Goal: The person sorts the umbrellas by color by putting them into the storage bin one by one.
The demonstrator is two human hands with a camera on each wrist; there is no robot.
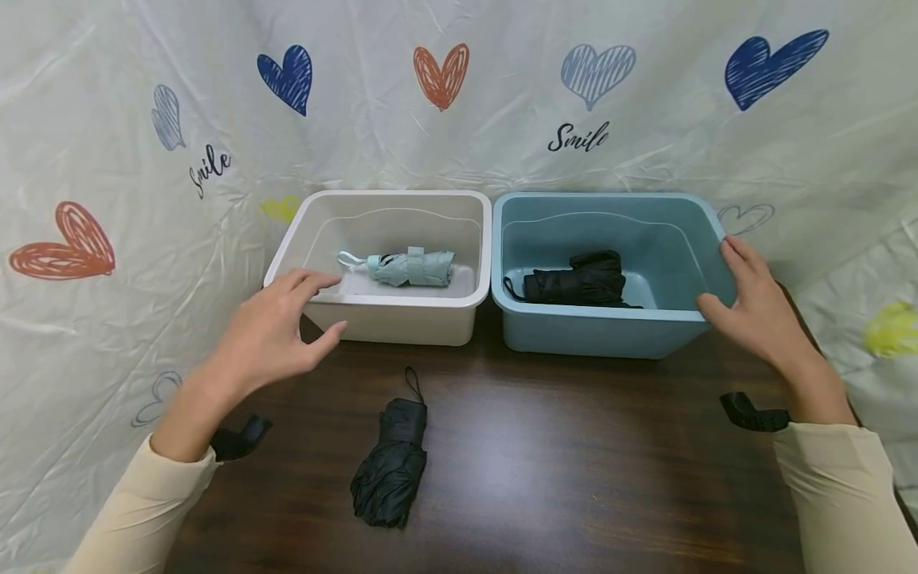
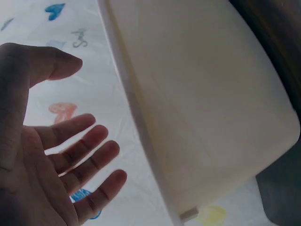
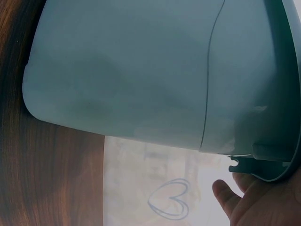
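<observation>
My left hand (image 1: pixel 276 331) hovers by the front left corner of a white plastic bin (image 1: pixel 402 323), thumb and fingers spread, holding nothing. The left wrist view shows its fingers (image 2: pixel 89 160) apart from the bin wall. My right hand (image 1: pixel 756 307) rests at the front right corner of a blue plastic bin (image 1: pixel 602 335), its fingers lying along the rim. In the right wrist view, part of that hand (image 3: pixel 263 202) is hidden behind the rim. A folded light-green umbrella (image 1: pixel 412 268) lies in the white bin, and a folded black umbrella (image 1: pixel 577 279) in the blue one.
Another folded black umbrella (image 1: pixel 390 462) lies on the dark wooden table (image 1: pixel 545 462) in front of the white bin, its strap loop pointing toward the bins. The bins stand side by side against a white sheet (image 1: pixel 502 96) printed with hearts.
</observation>
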